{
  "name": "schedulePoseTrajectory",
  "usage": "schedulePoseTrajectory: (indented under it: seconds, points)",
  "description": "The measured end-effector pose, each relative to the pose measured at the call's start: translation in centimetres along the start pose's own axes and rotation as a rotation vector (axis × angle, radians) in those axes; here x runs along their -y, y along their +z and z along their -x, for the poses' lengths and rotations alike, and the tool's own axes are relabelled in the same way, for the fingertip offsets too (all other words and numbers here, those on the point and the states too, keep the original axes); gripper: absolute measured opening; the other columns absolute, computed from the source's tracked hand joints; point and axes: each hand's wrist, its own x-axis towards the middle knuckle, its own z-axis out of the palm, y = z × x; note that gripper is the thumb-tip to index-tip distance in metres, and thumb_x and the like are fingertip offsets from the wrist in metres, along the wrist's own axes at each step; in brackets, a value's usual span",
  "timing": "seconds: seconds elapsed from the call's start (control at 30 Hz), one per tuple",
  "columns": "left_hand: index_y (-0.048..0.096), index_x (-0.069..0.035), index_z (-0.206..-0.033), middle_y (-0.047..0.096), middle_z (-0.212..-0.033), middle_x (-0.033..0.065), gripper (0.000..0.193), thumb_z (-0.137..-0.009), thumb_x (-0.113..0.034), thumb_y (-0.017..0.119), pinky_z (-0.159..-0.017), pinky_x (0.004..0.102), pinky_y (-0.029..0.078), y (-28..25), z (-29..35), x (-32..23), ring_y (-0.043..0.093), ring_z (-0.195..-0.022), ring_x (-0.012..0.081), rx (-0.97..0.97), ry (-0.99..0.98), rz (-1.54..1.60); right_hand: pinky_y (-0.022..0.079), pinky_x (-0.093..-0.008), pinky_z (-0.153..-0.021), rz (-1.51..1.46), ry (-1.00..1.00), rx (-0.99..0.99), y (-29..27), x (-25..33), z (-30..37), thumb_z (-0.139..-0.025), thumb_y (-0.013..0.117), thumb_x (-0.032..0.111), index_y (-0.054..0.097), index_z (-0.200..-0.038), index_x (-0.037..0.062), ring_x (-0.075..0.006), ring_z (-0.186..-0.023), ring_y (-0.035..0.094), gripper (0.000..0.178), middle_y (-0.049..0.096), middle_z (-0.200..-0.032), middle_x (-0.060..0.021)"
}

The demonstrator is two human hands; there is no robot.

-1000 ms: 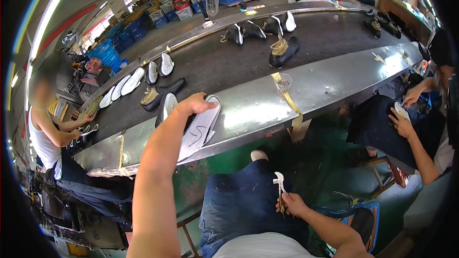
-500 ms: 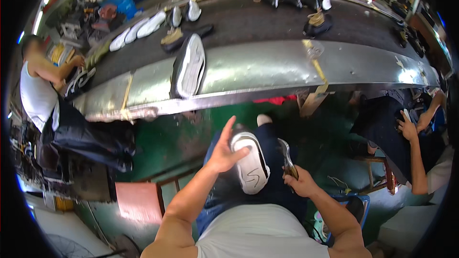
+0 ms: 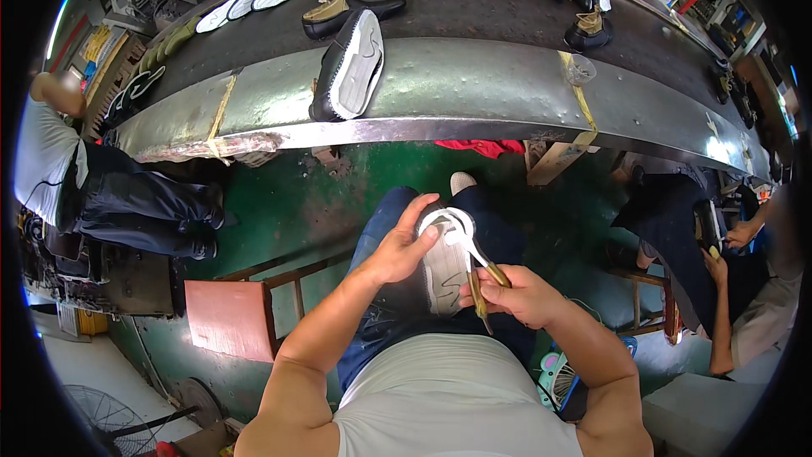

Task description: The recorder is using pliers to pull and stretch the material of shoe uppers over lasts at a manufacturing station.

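Observation:
On my lap lies a shoe with its pale sole turned up and a dark curved line drawn across it. My left hand is closed on the shoe's far end, thumb lying over the sole edge. In my right hand is a pair of pincers with shiny curved jaws and brass-coloured handles. Its jaws lie over the far part of the sole. Whether they bite on the shoe's edge, I cannot tell.
A metal-edged bench runs across in front, with a white-soled shoe near its edge and several shoes further back. To my left stands a pink-topped stool. One person stands at the left; another sits at the right.
The pincers have moved left and up from beside my right knee to over the sole, and their handles are now spread. My left hand still holds the shoe. My view has tilted down.

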Motion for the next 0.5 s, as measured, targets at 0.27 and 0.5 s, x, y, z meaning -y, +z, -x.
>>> schedulePoseTrajectory:
  seconds: [0.27, 0.5]
  points:
    - [0.047, -0.011, -0.144, 0.059, -0.129, 0.0075, 0.046, -0.102, -0.020, 0.060, -0.105, 0.0324, 0.042, 0.0, -1.3, 0.3, 0.054, -0.120, 0.0170, -0.109, -0.019, -0.110, 0.053, -0.0374, -0.065, 0.923, -0.172, -0.140, -2.8, 0.7, -2.5, -0.099, 0.059, 0.019, 0.059, -0.106, 0.0001, -0.0239, -0.071, 0.067, 0.020, 0.066, -0.084, -0.0135]
    - [0.047, -0.011, -0.143, 0.061, -0.124, 0.0035, 0.054, -0.093, -0.003, 0.067, -0.098, 0.0289, 0.046, -3.7, -4.4, 3.6, 0.057, -0.112, 0.0136, 0.013, -0.239, 0.359, 0.053, -0.0479, -0.081, 1.073, -0.672, -0.470, -7.2, -7.3, -11.1, -0.094, 0.061, 0.014, 0.060, -0.115, -0.0030, -0.0449, -0.095, 0.065, 0.027, 0.067, -0.103, -0.0247]
